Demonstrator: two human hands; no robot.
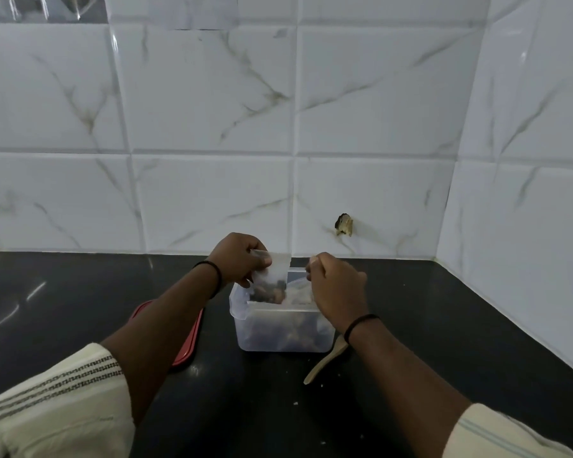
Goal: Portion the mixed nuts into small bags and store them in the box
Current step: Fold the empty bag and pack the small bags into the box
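A small clear bag (277, 269) with dark mixed nuts in its bottom hangs just over the open translucent plastic box (278, 332). My left hand (235, 256) pinches the bag at its top left corner. More nuts or filled bags show dimly through the box walls. Above the box's right rim, my right hand (338, 289) is curled with the thumb on the index finger. Thin clear plastic inside the box reaches toward that hand, and I cannot tell whether the hand holds it.
A red lid (186, 345) lies flat left of the box, partly under my left forearm. A wooden spoon (325, 361) lies at the box's right front corner. The black counter (80, 309) meets tiled walls behind and to the right.
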